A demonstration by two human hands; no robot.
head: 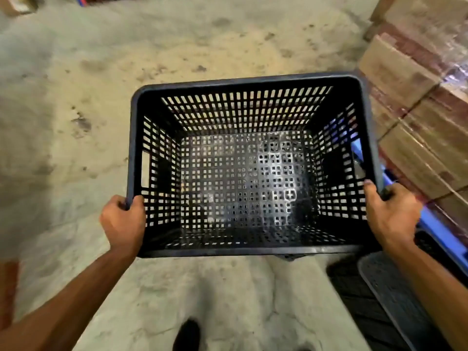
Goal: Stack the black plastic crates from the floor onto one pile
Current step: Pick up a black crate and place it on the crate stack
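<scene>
Black plastic crate is up off the concrete floor, empty. Left hand is clamped on its left rim, right hand on the right. I'd keep it level and clear the boxes alongside.

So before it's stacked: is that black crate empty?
Empty: the black crate shows only its bare perforated bottom; both hands grip its rim.
</scene>
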